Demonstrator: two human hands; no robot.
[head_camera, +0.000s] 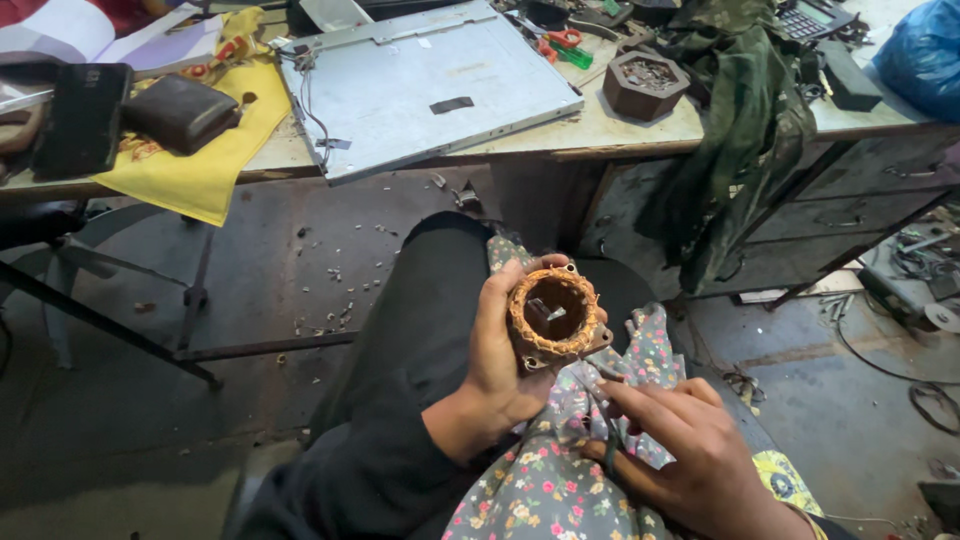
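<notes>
worn workbench (610, 135) with grey metal panel (425, 85), yellow cloth (205, 165), hexagonal box (645, 85), camouflage garment (745, 95)

Dim, soft daylight; wide-angle edge distortion

Probably a repair workshop: cluttered workbench (620, 128)

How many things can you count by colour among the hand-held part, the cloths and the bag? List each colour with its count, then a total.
Copper-orange: 1, the wound motor stator held in the left hand
Yellow: 1, the yellow cloth on the workbench
Floral grey: 1, the floral cloth under the right hand
Camouflage green: 1, the camouflage cloth
Blue: 1, the blue plastic bag
Total: 5
</notes>
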